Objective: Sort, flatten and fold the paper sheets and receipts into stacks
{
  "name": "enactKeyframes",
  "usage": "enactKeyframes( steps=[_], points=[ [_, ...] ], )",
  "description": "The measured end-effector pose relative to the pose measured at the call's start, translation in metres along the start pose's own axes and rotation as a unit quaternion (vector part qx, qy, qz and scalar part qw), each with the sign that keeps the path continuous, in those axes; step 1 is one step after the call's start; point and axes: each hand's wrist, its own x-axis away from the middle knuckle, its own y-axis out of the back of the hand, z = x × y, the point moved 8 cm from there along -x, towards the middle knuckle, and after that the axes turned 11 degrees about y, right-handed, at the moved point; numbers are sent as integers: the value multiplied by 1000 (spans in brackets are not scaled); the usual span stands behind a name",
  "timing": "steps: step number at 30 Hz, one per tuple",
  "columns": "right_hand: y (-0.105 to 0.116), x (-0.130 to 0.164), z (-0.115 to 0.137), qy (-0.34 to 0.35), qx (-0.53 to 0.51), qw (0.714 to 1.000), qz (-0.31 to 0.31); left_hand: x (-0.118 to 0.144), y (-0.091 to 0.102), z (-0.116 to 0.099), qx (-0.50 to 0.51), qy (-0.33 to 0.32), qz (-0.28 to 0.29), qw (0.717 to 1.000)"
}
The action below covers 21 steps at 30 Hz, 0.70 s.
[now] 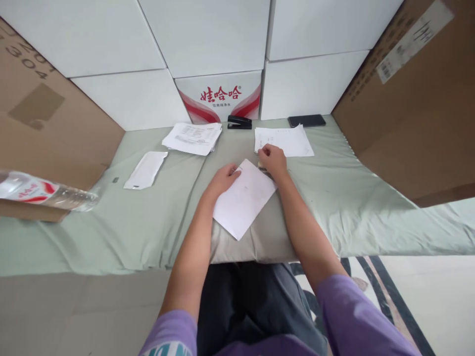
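A white sheet of paper (245, 198), or a thin stack of sheets, lies turned cornerwise on the cloth in front of me. My left hand (224, 179) grips its upper left edge, thumb on top and fingers underneath. Just beyond its right corner is my right hand (272, 159), with the fingertips pinched together; whatever they hold is hidden. Under that hand a small tan object (261, 166) shows only in part. Printed sheets (284, 141) lie right behind my right hand. Farther left sits another stack of printed papers (193, 137).
A black stapler (239, 122) and a dark phone (307, 120) lie along the back by white cartons (218, 37). Brown cardboard boxes (415, 113) flank both sides. At left are a white packet (146, 170) and a water bottle (44, 190) on its side.
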Motion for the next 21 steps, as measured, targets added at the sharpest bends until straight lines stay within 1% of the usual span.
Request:
enactKeyframes(
  steps=[2,4,6,8,10,13,15,17,19,21],
  points=[
    [-2,-1,-1,13,-41,999,8,-6,13,18,94,30,4,995],
    [-3,-3,-2,30,-83,996,13,-11,27,34,185,56,-1,981],
    [-3,-4,-1,53,-118,992,9,-15,42,46,255,66,-22,964],
    [-1,-5,0,73,-138,988,-1,-18,59,54,310,55,-57,948],
    [3,-4,4,93,-136,986,-15,-21,73,57,360,30,-88,928],
    [6,2,24,150,-93,984,-25,-23,84,56,415,-10,-110,903],
    [0,8,43,186,-88,979,-1,-23,88,55,431,-30,-131,892],
    [-15,16,60,198,-127,971,48,-23,93,56,438,-44,-158,884],
    [-31,24,73,183,-191,960,96,-24,98,60,442,-53,-183,876],
    [-46,30,77,148,-254,947,126,-25,102,66,450,-52,-200,869]
  ],
)
